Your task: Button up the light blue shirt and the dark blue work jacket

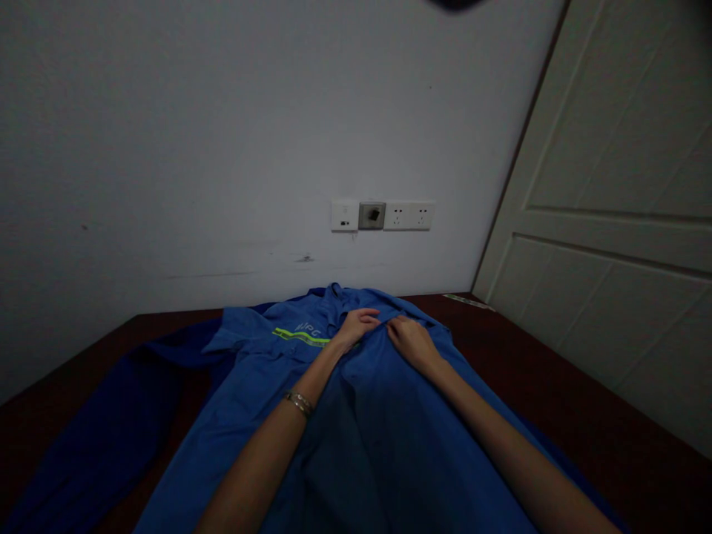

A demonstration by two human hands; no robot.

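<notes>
A light blue work shirt [261, 400] lies spread out with its collar toward the wall. White lettering and a yellow-green stripe [300, 338] cross its chest. My left hand [356, 328], with a bracelet [299, 403] on the wrist, pinches the cloth near the upper front edge. Close beside it, my right hand [412, 343] has its fingers curled on the same front edge, lifting it slightly. Whatever small part lies between the fingertips is hidden. From under the shirt, a darker blue garment [122, 415] shows at the left, its long sleeve stretching toward me.
The clothes lie on a dark red-brown tabletop [500, 348] against a grey-white wall [194, 148]. Wall sockets [409, 216] and a dark switch plate [371, 216] sit above the collar. A panelled white door [612, 185] stands along the right side. The light is dim.
</notes>
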